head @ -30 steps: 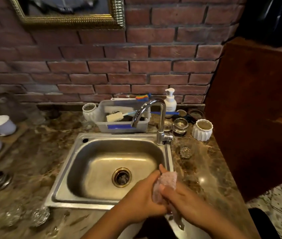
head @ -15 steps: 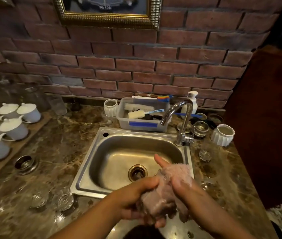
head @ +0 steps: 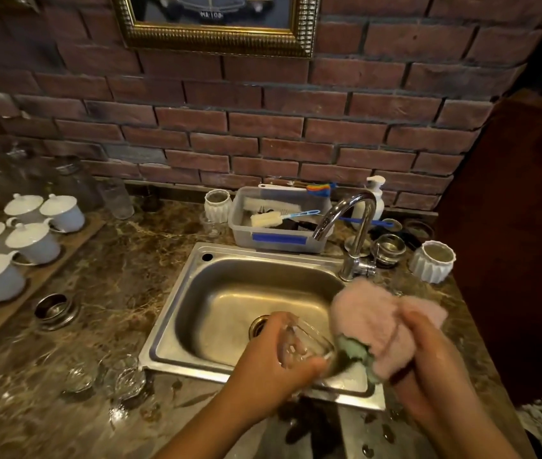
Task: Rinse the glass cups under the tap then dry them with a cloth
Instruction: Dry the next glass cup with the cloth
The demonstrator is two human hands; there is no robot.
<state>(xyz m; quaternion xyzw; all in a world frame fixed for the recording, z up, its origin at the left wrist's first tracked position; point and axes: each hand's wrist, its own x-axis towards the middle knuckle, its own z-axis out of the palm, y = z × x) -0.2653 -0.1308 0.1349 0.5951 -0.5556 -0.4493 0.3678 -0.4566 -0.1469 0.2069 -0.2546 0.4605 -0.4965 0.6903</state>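
My left hand (head: 271,354) grips a clear glass cup (head: 306,346) over the front right corner of the steel sink (head: 196,279). My right hand (head: 428,356) holds a pink cloth (head: 375,318) with a green underside, bunched against the cup's mouth. The chrome tap (head: 354,226) arches over the sink's back right corner, and no water shows from it. Other small glass cups (head: 123,380) stand on the wet counter left of the sink.
A grey tub (head: 282,238) with brushes sits behind the sink, a soap pump (head: 375,193) beside it. White ribbed cups (head: 432,261) and a metal strainer (head: 388,248) are at the right. White lidded teacups (head: 31,241) fill a board at the left. A metal ring (head: 55,308) lies nearby.
The cloth has come off the cup: my right hand drew it to the right, and the glass cup now shows bare in my left hand. The view swung left and closer.
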